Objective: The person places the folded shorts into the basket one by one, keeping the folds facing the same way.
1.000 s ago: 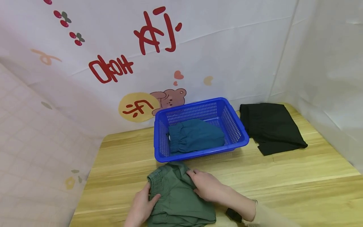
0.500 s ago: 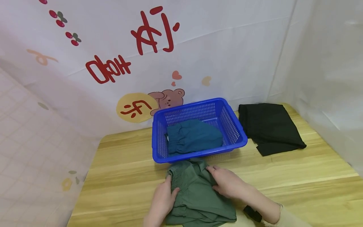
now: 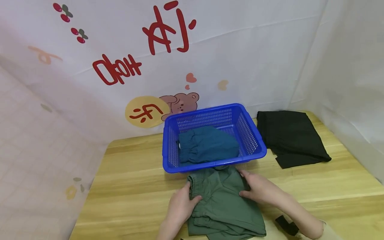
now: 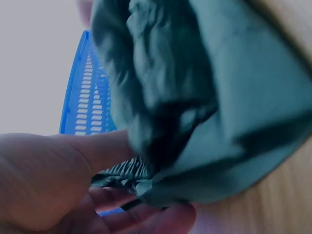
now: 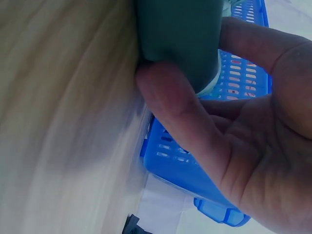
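Folded green elastic-waist pants lie over the near part of the table, their far end right at the front of the basket. My left hand grips the gathered waistband, thumb on top and fingers beneath; in the left wrist view the fingers curl under the cloth. My right hand pinches the right edge of the pants. The right wrist view shows the thumb on one side of a rounded green fold and a finger on the other.
A blue plastic basket stands behind the green pants, with a folded teal garment inside. Folded black cloth lies at the back right of the wooden table. A white printed sheet rises behind.
Both hands have moved to the right with the green pants, which shifted from the basket's left front toward its middle. Basket and black cloth stay in place.
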A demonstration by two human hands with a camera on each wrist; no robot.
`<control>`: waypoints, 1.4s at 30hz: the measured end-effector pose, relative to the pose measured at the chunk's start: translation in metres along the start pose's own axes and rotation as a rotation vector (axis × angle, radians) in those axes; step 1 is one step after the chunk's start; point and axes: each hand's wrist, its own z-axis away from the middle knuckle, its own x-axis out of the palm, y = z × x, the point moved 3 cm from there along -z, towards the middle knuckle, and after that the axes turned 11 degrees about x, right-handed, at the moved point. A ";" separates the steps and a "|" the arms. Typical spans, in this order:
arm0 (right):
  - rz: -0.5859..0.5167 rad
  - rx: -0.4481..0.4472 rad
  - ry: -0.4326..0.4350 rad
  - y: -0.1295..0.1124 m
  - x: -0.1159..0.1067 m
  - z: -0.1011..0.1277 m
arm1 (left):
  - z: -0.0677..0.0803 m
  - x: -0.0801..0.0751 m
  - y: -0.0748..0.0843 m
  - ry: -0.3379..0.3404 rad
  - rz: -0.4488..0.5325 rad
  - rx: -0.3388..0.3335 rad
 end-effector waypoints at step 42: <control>-0.098 -0.309 -0.011 -0.025 -0.015 0.030 | 0.018 -0.031 0.028 -0.234 0.321 0.066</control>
